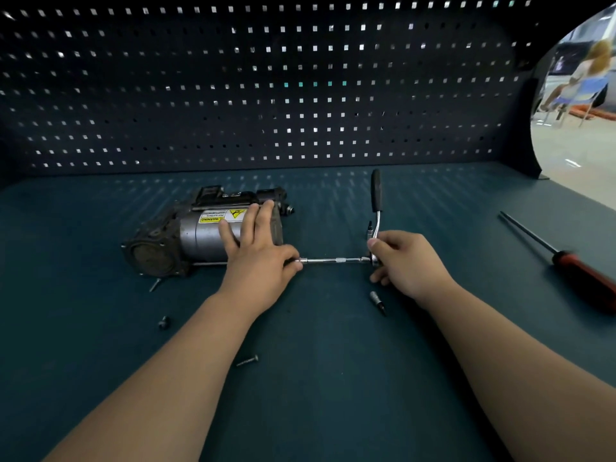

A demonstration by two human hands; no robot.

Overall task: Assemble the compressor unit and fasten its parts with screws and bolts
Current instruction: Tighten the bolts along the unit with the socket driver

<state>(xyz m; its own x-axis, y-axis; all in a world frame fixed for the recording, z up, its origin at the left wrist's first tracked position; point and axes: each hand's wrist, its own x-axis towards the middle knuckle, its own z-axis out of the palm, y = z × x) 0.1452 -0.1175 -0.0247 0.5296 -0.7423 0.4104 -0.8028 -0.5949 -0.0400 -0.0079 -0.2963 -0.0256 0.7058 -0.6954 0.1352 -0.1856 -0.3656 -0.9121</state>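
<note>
Screwdriver [580,271] far right, loose screw [247,360] and bit [377,302] nearby; left fingers [292,259] pinching extension bar [333,260] beside compressor [200,233], right fingers [376,245] gripping ratchet [376,201]; teal counter [333,395], pegboard [266,95] behind.

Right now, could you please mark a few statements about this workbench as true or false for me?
1. The left hand rests fingers on the compressor. True.
2. The right hand holds the red screwdriver. False: it grips the head of the ratchet; the screwdriver lies untouched at the far right.
3. A bar runs from the ratchet to the left hand, which pinches its end. True.
4. No loose fasteners lie about. False: a screw lies on the table between the forearms.
</note>
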